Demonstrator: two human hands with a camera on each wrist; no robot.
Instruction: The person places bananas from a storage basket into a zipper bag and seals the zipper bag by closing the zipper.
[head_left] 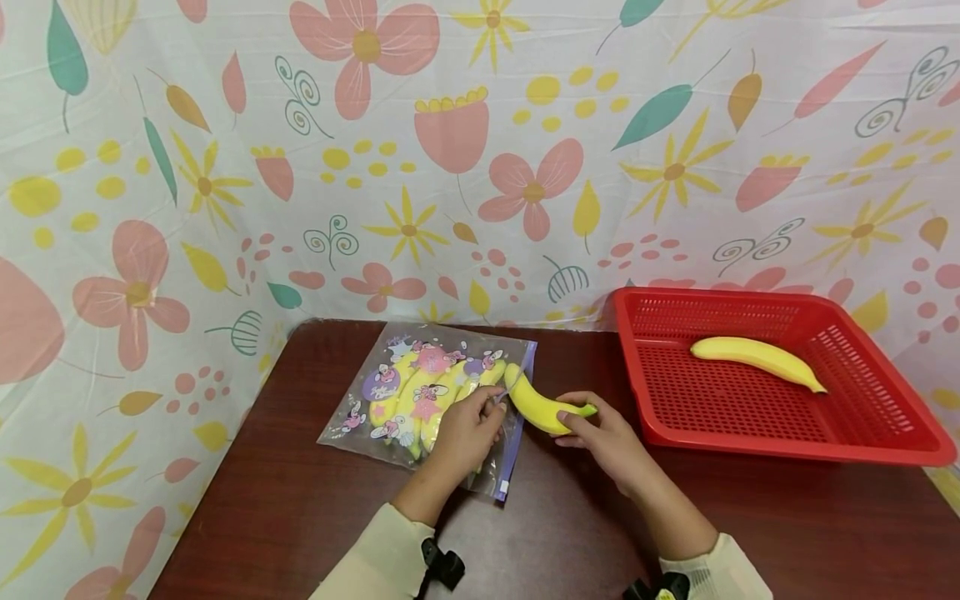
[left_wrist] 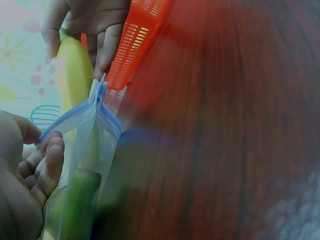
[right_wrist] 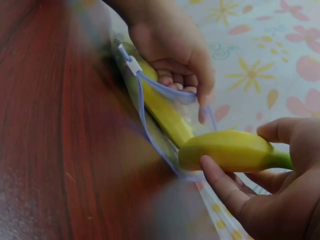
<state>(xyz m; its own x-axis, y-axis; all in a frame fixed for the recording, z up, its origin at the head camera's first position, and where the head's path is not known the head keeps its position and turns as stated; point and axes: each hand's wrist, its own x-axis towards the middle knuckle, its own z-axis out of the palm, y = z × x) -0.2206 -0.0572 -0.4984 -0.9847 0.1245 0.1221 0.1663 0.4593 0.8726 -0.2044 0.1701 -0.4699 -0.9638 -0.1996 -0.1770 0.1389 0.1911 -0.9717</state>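
The left hand [head_left: 467, 432] pinches the clear bag [head_left: 510, 460] by its lip; the right hand [head_left: 609, 440] grips a banana [head_left: 542, 410] near its stem, its tip at the mouth between them. The step looks like bagging; next probably calls for spreading that mouth and pushing leftward.

You have a dark red-brown desk [head_left: 247, 508] in front of you. A white cloth [head_left: 465, 217] with big pink and yellow flowers and green leaves hangs behind its far edge and along its left edge. Light shines on the wood near you.
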